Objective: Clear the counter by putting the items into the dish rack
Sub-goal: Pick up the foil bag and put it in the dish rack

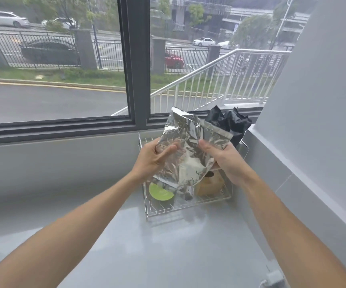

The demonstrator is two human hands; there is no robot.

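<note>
- I have the grey counter (168,246) running toward the window, and on the stretch I can see nothing loose is left on it; a small grey fitting at the near right edge is cut off and I can't identify it.
- The wire dish rack (188,208) sits in the far right corner. Inside I make out a lime-green round piece (160,194), a tan object (209,186) and a crumpled black bag (230,123) at the back.
- The silver foil pouch (186,154) is up in the air directly over the rack, touching nothing but my hands. It looks creased, shiny and wrinkled, with a flat sealed strip along its top edge.
- I judge it light, limp and slick: it will buckle rather than stand, so the side edges, where the foil bunches into a fold, are the places to pinch.
- My left hand (153,159) is closed on the pouch's left edge, thumb across the front.
- My right hand (222,159) is closed on the right edge, thumb on the foil, fingers behind it.
</note>
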